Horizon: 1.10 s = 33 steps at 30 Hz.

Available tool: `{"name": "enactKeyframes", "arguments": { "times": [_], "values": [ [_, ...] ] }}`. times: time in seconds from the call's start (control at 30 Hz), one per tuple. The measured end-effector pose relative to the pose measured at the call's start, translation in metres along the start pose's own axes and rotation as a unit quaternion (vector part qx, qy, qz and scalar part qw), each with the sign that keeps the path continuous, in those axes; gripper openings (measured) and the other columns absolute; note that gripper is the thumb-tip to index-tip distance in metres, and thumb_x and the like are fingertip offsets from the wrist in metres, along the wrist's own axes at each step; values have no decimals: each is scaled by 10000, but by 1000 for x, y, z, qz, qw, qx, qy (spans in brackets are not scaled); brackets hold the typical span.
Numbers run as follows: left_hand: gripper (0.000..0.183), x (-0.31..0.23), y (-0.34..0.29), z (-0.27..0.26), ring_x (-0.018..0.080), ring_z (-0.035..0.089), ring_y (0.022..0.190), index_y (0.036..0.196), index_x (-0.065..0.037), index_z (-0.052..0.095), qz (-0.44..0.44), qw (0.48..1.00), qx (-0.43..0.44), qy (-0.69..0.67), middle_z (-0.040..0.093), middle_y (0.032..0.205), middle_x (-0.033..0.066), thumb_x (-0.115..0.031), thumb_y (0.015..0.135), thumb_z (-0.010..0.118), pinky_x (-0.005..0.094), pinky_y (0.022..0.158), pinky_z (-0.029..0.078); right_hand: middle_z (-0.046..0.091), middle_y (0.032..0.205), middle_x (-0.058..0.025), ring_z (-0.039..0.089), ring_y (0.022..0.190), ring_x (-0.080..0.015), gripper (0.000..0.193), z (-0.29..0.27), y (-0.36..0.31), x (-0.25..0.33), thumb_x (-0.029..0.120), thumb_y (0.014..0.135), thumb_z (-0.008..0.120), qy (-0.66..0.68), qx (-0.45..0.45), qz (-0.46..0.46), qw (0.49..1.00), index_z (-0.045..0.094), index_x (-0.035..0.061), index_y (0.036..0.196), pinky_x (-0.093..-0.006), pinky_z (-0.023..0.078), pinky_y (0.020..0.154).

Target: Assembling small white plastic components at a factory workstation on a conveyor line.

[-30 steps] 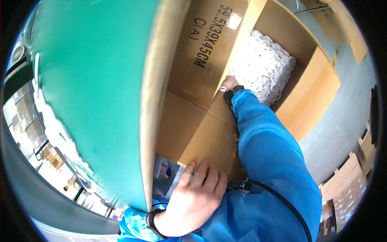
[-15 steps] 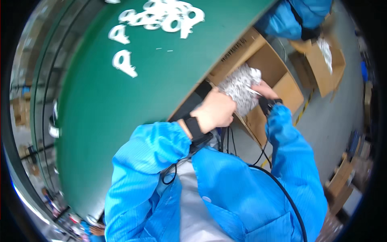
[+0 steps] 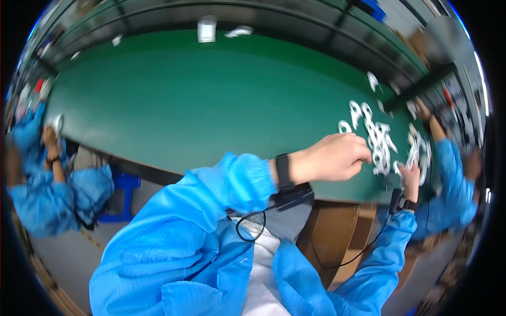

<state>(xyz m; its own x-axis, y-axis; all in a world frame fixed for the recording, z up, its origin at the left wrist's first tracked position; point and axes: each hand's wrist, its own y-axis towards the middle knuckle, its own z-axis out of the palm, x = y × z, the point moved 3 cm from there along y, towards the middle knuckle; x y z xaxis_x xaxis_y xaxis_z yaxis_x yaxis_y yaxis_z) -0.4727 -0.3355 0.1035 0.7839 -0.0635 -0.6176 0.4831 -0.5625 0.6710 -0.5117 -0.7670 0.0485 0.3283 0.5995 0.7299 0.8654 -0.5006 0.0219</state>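
Observation:
White plastic parts [image 3: 378, 145], each with a ring and a flat tab, lie in a loose pile on the right of the green table. My left hand [image 3: 337, 156] is at the pile's left side with its fingers curled in; what they hold, if anything, is hidden. One white ring-shaped part [image 3: 344, 126] shows just beyond its knuckles. To the right, my right hand [image 3: 410, 176] is closed at the table's near edge, against a small white part [image 3: 396, 167], slightly blurred. More white parts [image 3: 419, 150] lie just past it.
A co-worker [image 3: 448, 179] in blue reaches toward the pile from the right. Another co-worker [image 3: 47, 174] sits at the table's left end, near a blue stool [image 3: 122, 195]. A cardboard box [image 3: 329, 226] stands below the near edge. A white container [image 3: 207, 29] is at the table's far edge.
The view has swung from the cardboard box to the table. Both hands have left the bag of small patterned pieces over the box and are now at the white parts.

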Motion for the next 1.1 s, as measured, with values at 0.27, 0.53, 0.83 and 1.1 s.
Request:
{"name": "enactKeyframes", "arguments": {
  "times": [0.27, 0.53, 0.83, 1.1],
  "values": [
    [686, -84, -73, -209, 345, 570, 1109, 1427, -39, 389, -62, 937, -335, 71, 560, 1263, 178, -179, 810, 654, 452, 891, 479, 682, 865, -158, 640, 813, -233, 375, 21, 116, -1, 198, 779, 738, -217, -94, -178, 955, 623, -40, 1045, -376, 506, 754],
    [685, -25, -72, -266, 351, 532, 1149, 1423, -35, 396, 85, 929, -361, -1, 539, 1285, 183, -253, 819, 635, 476, 920, 448, 618, 1239, -188, 584, 1149, -357, 443, 27, 77, 65, 116, 844, 650, -271, -115, -362, 885, 556, -32, 1252, -419, 436, 999],
    [696, -96, 112, -327, 358, 488, 1193, 1420, -30, 403, 464, 811, -338, 111, 515, 1311, 188, -336, 830, 613, 503, 953, 412, 632, 1101, -159, 591, 1081, -364, 463, 120, -1, 144, -48, 701, 646, -162, 134, -426, 880, 663, 91, 1142, -397, 473, 948],
    [716, -81, 84, -341, 364, 450, 1232, 1416, -26, 410, 428, 860, -268, 78, 494, 1333, 193, -410, 840, 594, 527, 982, 381, 567, 1198, -161, 573, 1048, -356, 471, 167, 28, 171, 12, 728, 631, -227, 263, -442, 827, 679, 161, 1172, -389, 490, 912]
  ]
}}
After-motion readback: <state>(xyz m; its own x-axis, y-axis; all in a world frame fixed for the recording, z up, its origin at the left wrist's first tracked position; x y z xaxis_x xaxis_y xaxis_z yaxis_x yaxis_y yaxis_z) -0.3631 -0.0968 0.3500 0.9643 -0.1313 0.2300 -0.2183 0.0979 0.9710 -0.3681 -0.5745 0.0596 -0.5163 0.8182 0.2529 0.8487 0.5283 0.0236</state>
